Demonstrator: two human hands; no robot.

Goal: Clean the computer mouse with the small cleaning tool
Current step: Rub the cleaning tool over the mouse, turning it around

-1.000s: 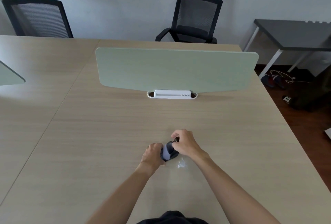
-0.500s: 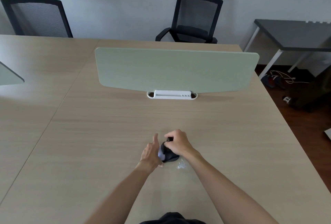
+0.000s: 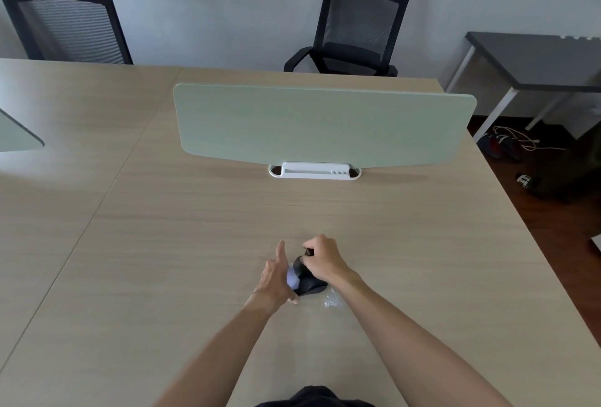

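A black mouse (image 3: 309,283) lies on the wooden table (image 3: 195,244), well in front of the green divider (image 3: 325,127). The left hand (image 3: 276,279) touches the mouse on its left side, fingers stretched out, with something pale against the palm. The right hand (image 3: 325,260) is curled over the far end of the mouse and pinches a small dark tool (image 3: 307,252). A crumpled clear wrapper (image 3: 332,302) lies just right of the mouse.

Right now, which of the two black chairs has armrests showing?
The black chair behind the green divider panel, right of centre: a curved armrest shows at its left. The chair at far left shows only a mesh back.
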